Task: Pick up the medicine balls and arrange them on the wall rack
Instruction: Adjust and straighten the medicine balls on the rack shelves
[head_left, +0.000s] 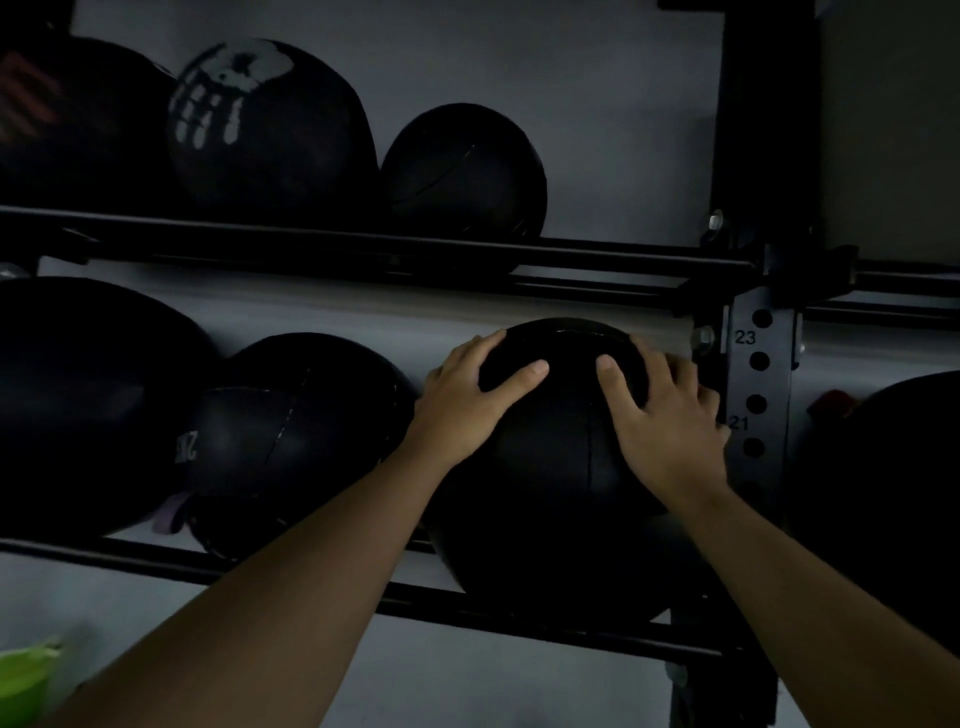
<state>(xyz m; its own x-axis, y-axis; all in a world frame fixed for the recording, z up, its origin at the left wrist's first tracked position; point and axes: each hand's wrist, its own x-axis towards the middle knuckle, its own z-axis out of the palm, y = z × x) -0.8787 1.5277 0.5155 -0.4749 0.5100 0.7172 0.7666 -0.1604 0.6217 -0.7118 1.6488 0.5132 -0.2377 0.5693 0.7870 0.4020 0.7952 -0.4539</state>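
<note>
A black medicine ball (561, 467) rests on the lower rails of the wall rack (519, 613), just left of the numbered upright. My left hand (467, 400) is spread over its upper left side and my right hand (660, 415) over its upper right, both pressed against it. To its left on the same rails sit a smaller black ball (296, 436) and a large one (78, 405). On the upper rails (363, 249) are a dark ball (67, 114), a ball with a white skull print (270, 130) and a small ball (462, 171).
The rack's perforated upright (758, 405), marked 23 and 21, stands close to my right hand. Another dark ball (883, 493) lies beyond it at the right. A green object (26, 675) shows at the bottom left. The scene is dim.
</note>
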